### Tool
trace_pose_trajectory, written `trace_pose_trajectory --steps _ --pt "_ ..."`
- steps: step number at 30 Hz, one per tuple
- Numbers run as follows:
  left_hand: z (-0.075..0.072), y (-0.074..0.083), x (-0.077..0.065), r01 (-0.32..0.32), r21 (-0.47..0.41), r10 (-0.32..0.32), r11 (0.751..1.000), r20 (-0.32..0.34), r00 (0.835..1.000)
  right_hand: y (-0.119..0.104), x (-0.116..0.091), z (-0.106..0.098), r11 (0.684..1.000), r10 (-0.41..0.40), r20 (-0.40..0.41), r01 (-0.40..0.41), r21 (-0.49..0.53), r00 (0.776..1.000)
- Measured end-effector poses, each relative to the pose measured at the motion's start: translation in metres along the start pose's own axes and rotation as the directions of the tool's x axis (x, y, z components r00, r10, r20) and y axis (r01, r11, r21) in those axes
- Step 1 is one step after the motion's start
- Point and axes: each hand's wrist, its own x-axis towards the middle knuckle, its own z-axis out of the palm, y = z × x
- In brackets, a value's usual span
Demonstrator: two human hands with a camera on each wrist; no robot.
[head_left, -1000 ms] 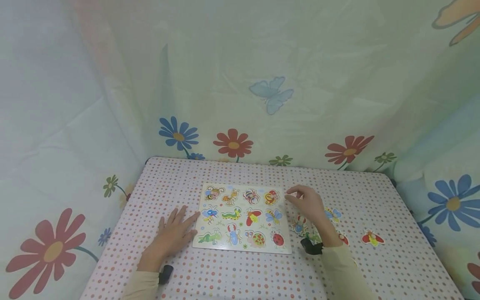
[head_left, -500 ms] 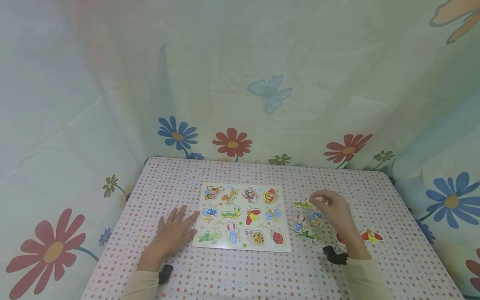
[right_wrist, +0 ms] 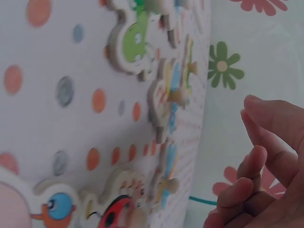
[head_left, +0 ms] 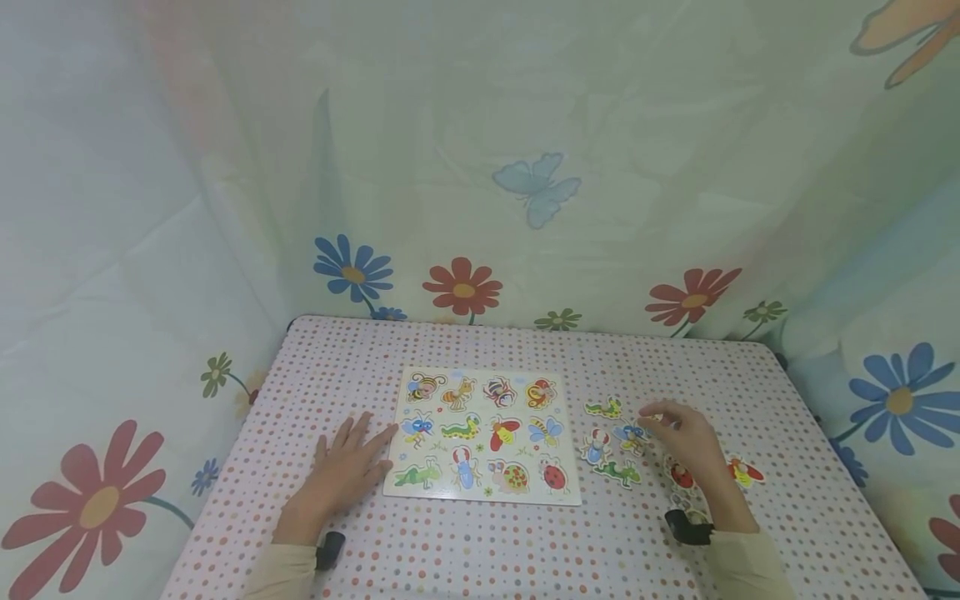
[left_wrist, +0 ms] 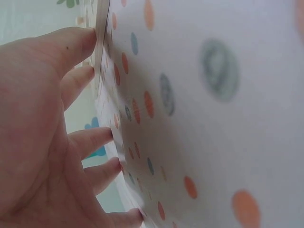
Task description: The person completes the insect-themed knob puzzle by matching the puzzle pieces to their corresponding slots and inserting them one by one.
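Note:
My left hand [head_left: 341,467] lies spread on the table; its thumb and forefinger touch the left edge of a wooden insect puzzle board [head_left: 480,496], also seen at the side in the left wrist view. My right hand [head_left: 686,437] hovers over loose puzzle pieces, thumb and forefinger tips close together, holding nothing visible. Left of it lie a caterpillar piece [head_left: 604,407], a stag beetle piece [head_left: 596,447], a blue mosquito piece [head_left: 628,436] and a grasshopper piece [head_left: 618,473]. Beneath its wrist a ladybird piece [head_left: 681,475] shows partly. In the right wrist view several pieces carry small wooden knobs [right_wrist: 177,97].
A red-winged bug piece [head_left: 744,472] lies right of my right forearm. Dotted cloth covers the table [head_left: 450,550]. A curtain [head_left: 420,167] printed with flowers and butterflies hangs behind the table's far edge.
My right hand has moved right, from beside the board's upper right corner to above the loose pieces, uncovering the caterpillar and mosquito pieces. My left hand has stayed at the board.

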Motion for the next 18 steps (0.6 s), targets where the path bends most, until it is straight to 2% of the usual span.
trace_pose_trajectory --steps 9,13,18 --pt "-0.001 0.001 0.0 -0.004 -0.009 0.004 1.0 -0.006 1.0 0.003 0.0 0.003 0.997 0.076 0.124 -0.078 0.011 0.989" --pt "-0.001 0.001 0.0 -0.003 -0.007 0.003 1.0 -0.008 1.0 0.007 0.002 0.006 0.995 0.096 0.144 -0.096 -0.004 0.985" --pt "0.0 0.001 0.0 0.001 -0.002 -0.001 1.0 -0.006 1.0 0.013 0.003 0.013 0.997 0.077 0.153 -0.077 -0.008 0.985"
